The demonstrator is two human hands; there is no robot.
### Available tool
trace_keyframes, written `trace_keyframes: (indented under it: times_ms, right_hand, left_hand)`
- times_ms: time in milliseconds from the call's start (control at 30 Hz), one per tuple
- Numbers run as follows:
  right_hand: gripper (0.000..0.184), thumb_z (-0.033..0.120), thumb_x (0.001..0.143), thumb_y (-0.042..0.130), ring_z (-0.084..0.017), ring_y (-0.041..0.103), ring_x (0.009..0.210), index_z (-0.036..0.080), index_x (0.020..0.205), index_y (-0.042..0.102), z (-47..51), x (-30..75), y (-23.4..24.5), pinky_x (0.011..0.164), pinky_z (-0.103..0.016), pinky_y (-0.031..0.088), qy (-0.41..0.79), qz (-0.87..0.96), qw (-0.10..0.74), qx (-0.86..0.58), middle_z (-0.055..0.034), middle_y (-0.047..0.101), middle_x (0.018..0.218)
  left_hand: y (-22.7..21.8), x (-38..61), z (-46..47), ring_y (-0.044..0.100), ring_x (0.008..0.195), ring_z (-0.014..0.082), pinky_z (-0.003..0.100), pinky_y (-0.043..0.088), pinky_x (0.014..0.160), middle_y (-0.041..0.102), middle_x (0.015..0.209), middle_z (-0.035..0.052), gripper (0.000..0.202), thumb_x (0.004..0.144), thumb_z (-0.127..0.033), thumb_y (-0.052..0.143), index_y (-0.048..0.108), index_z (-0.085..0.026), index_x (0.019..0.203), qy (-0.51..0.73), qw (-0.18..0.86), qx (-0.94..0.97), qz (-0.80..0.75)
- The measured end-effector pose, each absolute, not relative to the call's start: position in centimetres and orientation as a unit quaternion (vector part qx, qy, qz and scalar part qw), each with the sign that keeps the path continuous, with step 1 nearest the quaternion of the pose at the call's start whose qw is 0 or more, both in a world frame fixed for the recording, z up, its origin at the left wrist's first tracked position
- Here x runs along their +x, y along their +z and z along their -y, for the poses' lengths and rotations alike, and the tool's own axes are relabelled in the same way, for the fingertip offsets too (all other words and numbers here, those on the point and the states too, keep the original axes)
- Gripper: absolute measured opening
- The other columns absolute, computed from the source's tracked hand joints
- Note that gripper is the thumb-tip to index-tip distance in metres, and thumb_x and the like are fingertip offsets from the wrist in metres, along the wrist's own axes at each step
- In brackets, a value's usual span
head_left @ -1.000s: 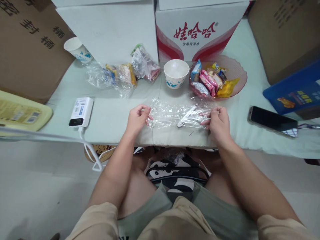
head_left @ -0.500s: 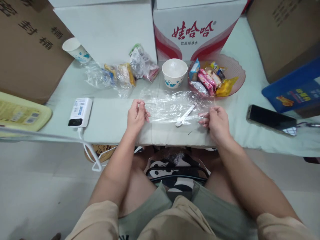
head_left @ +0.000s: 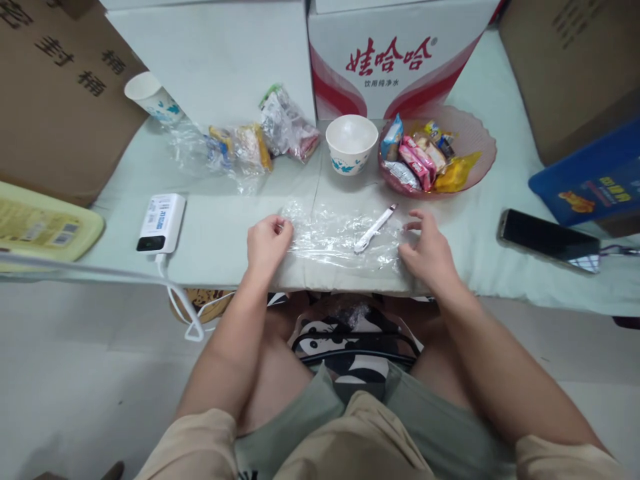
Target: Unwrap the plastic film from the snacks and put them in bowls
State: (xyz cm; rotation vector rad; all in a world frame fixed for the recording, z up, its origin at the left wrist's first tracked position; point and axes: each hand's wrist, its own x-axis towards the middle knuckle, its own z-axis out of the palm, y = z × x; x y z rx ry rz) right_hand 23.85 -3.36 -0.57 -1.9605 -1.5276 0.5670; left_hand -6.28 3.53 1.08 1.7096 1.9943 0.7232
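A crumpled clear plastic bag (head_left: 325,233) lies spread on the cloth-covered table in front of me. At its left edge my left hand (head_left: 270,243) is closed, thumb and forefinger pinched on the plastic. By the opposite edge is my right hand (head_left: 427,250), its thumb and fingers apart, with nothing visible between them. A slim white tool with a dark tip (head_left: 375,229) lies slanted within the bag's outline; I cannot tell whether it is on or under the film.
Behind the bag stand a white paper cup (head_left: 351,147) and a pink glass bowl (head_left: 483,157) of wrapped snacks. Several snack packets (head_left: 287,127) lie left of the cup. A power bank (head_left: 163,223) with a white cable is at left, a phone (head_left: 550,240) at right.
The plastic bag has come down and toward me, now flatter on the table. My right hand's fingers have spread apart; my left hand has shifted slightly left and toward me.
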Motion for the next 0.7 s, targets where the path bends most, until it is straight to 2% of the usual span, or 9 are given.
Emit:
trace_keyframes:
  times_ms: [100, 233, 300, 367, 467, 567, 633, 700]
  right_hand:
    - [0.069, 0.017, 0.071, 0.056, -0.031, 0.064, 0.096, 0.026, 0.139, 0.05, 3.9, 23.6, -0.3, 0.083, -0.047, 0.053, 0.163, 0.621, 0.234, -0.73, -0.0138, 0.06, 0.125]
    - [0.07, 0.017, 0.074, 0.055, -0.033, 0.062, 0.101, 0.026, 0.143, 0.05, 4.0, 23.2, -0.3, 0.085, -0.05, 0.054, 0.135, 0.654, 0.191, -0.719, -0.0171, 0.05, 0.133]
    - [0.07, 0.015, 0.073, 0.055, -0.037, 0.058, 0.112, 0.024, 0.143, 0.051, 3.9, 23.0, -0.5, 0.093, -0.054, 0.051, 0.117, 0.675, 0.186, -0.704, -0.0191, 0.047, 0.136]
    - [0.071, 0.014, 0.072, 0.055, -0.04, 0.053, 0.122, 0.024, 0.142, 0.052, 3.9, 23.0, -0.8, 0.099, -0.06, 0.046, 0.11, 0.689, 0.176, -0.695, -0.0196, 0.045, 0.14]
    - [0.072, 0.018, 0.072, 0.056, -0.042, 0.047, 0.131, 0.027, 0.144, 0.05, 4.1, 23.5, -1.1, 0.104, -0.065, 0.04, 0.136, 0.689, 0.178, -0.69, -0.0187, 0.043, 0.146]
    - [0.065, 0.03, 0.079, 0.056, -0.038, 0.047, 0.132, 0.021, 0.143, 0.047, 4.2, 24.6, -0.4, 0.109, -0.063, 0.038, 0.151, 0.646, 0.271, -0.698, -0.0195, 0.05, 0.14]
    - [0.057, 0.038, 0.084, 0.054, -0.035, 0.05, 0.129, 0.016, 0.136, 0.051, 3.7, 24.9, 0.9, 0.111, -0.059, 0.038, 0.115, 0.616, 0.348, -0.697, -0.02, 0.056, 0.133]
    - [0.048, 0.04, 0.086, 0.053, -0.033, 0.054, 0.125, 0.017, 0.128, 0.055, 2.5, 24.2, 2.7, 0.111, -0.056, 0.039, 0.081, 0.629, 0.382, -0.673, -0.019, 0.061, 0.128]
  left_hand:
    - [1.2, -6.5, -3.4, 0.054, 0.064, 0.0198, 0.03, 0.036, 0.067, 0.058, 0.061, -0.0008, 0.011, 0.078, -0.034, 0.064, 0.062, -0.023, 0.08, 0.269, 0.187, 0.597, -0.733]
    - [0.4, -6.7, -3.9, 0.057, 0.079, 0.0249, 0.036, 0.044, 0.079, 0.057, 0.075, 0.0023, 0.03, 0.074, -0.037, 0.073, 0.061, -0.024, 0.098, 0.311, 0.175, 0.595, -0.72]
    - [-0.1, -6.6, -4.4, 0.058, 0.094, 0.0288, 0.04, 0.045, 0.091, 0.058, 0.088, 0.0071, 0.031, 0.071, -0.041, 0.075, 0.062, -0.023, 0.092, 0.306, 0.174, 0.611, -0.709]
    - [-0.3, -6.5, -4.9, 0.056, 0.103, 0.0309, 0.042, 0.043, 0.097, 0.057, 0.094, 0.0093, 0.025, 0.069, -0.037, 0.075, 0.062, -0.021, 0.083, 0.279, 0.18, 0.629, -0.703]
    - [0.1, -6.3, -5.4, 0.058, 0.09, 0.0254, 0.037, 0.045, 0.088, 0.057, 0.083, 0.0054, 0.01, 0.071, -0.029, 0.065, 0.058, -0.021, 0.074, 0.267, 0.251, 0.653, -0.663]
    - [1.0, -6.2, -5.5, 0.057, 0.073, 0.0184, 0.03, 0.042, 0.074, 0.06, 0.075, 0.0012, 0.009, 0.078, -0.031, 0.057, 0.054, -0.022, 0.077, 0.321, 0.333, 0.641, -0.613]
    - [1.4, -6.4, -5.3, 0.057, 0.067, 0.0166, 0.028, 0.041, 0.069, 0.064, 0.073, 0.0, 0.01, 0.081, -0.032, 0.056, 0.053, -0.023, 0.081, 0.342, 0.341, 0.633, -0.605]
    - [1.6, -6.7, -5.2, 0.058, 0.064, 0.0161, 0.027, 0.04, 0.067, 0.068, 0.073, -0.0003, 0.009, 0.083, -0.031, 0.055, 0.052, -0.023, 0.083, 0.342, 0.336, 0.643, -0.597]
